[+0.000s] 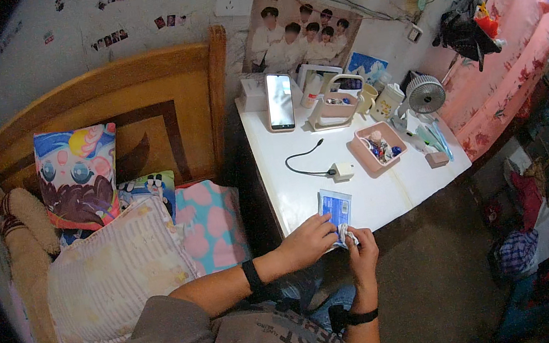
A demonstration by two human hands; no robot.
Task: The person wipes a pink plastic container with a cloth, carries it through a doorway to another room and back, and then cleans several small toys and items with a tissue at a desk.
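A flat blue-and-white packet (335,204) lies at the front edge of the white table. My left hand (306,241) reaches in from the left with its fingers bent onto the packet's lower left side, gripping it there. On the packet's lower right corner is a small crumpled white piece (345,232); whether it is part of the packet or something separate, I cannot tell. My right hand (364,251) pinches that piece between thumb and fingers. Both wrists wear dark bands.
Behind the packet, a white charger plug (341,171) with a black cable (296,169) rests on the table (284,201). Farther back stand a phone (280,102), a pink tray (379,148) of small items, a caddy (336,105) and a fan (425,94). Pillows (120,270) lie left.
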